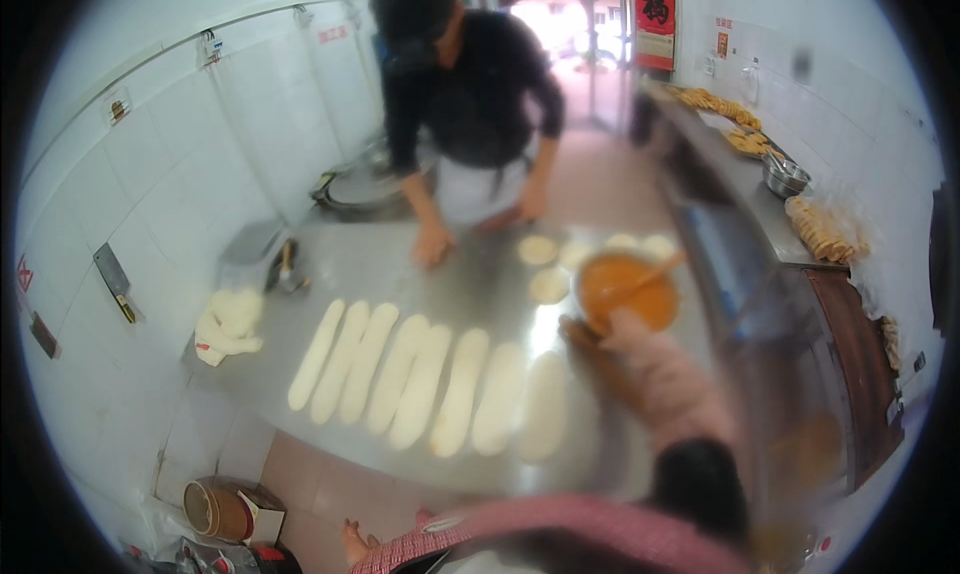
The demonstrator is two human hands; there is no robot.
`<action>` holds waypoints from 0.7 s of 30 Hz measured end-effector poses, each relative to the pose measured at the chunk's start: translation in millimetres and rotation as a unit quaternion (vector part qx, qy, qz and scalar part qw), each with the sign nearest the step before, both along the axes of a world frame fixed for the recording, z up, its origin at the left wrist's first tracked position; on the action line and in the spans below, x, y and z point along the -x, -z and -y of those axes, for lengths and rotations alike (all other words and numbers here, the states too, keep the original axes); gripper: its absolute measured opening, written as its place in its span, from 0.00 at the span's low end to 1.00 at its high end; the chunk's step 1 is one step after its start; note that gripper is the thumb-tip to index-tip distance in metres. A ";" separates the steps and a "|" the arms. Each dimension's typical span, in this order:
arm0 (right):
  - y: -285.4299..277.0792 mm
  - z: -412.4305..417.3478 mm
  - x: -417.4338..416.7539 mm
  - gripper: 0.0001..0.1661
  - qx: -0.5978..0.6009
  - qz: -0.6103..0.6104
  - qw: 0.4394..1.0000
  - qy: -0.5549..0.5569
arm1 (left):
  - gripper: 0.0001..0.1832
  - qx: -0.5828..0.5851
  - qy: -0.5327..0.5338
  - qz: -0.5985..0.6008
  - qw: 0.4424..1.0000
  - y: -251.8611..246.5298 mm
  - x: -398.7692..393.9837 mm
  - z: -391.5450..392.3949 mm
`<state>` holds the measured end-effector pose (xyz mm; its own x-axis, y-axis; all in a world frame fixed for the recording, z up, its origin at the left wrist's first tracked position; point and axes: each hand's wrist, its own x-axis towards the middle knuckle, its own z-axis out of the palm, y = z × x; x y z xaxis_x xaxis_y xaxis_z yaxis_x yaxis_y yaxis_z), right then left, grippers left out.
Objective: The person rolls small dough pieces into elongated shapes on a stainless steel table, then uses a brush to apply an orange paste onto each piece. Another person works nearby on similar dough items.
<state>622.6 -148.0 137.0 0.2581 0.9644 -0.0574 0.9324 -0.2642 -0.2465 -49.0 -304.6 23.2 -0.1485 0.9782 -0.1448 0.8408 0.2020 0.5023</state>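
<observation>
My right hand (624, 329) is at the near rim of a metal bowl (584, 304) and appears to grip it; blur hides the exact finger placement. Orange filling (622, 285) fills the bowl, and a spoon or spatula handle (660, 271) leans out to the right. My left hand (355, 540) hangs low beside the pink garment, fingers apart, away from the table. Several long flattened dough strips (420, 386) lie side by side on the steel table (352, 263). Flat dough rounds (549, 285) sit left of and behind the bowl.
Across the table stands a person (480, 86), one hand on its surface. A dough lump (229, 319) with cloth lies at the left end, near a dark container (286, 266). Baked goods (821, 233) and a steel bowl (786, 176) occupy the right counter. A cleaver (112, 270) hangs on the wall.
</observation>
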 end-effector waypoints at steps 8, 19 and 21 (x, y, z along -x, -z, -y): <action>-49.4 -16.9 66.0 0.36 0.058 -0.004 0.997 0.056 | 0.24 -0.133 0.009 0.024 0.991 59.1 95.3 -15.2; 45.5 -194.6 193.4 0.35 0.085 -0.666 0.736 -0.081 | 0.22 -0.215 0.025 0.022 0.976 72.0 194.2 -200.3; 48.7 -240.9 338.3 0.37 -0.057 -0.656 0.752 -0.025 | 0.22 -0.232 0.032 -0.021 0.972 44.6 213.4 -251.1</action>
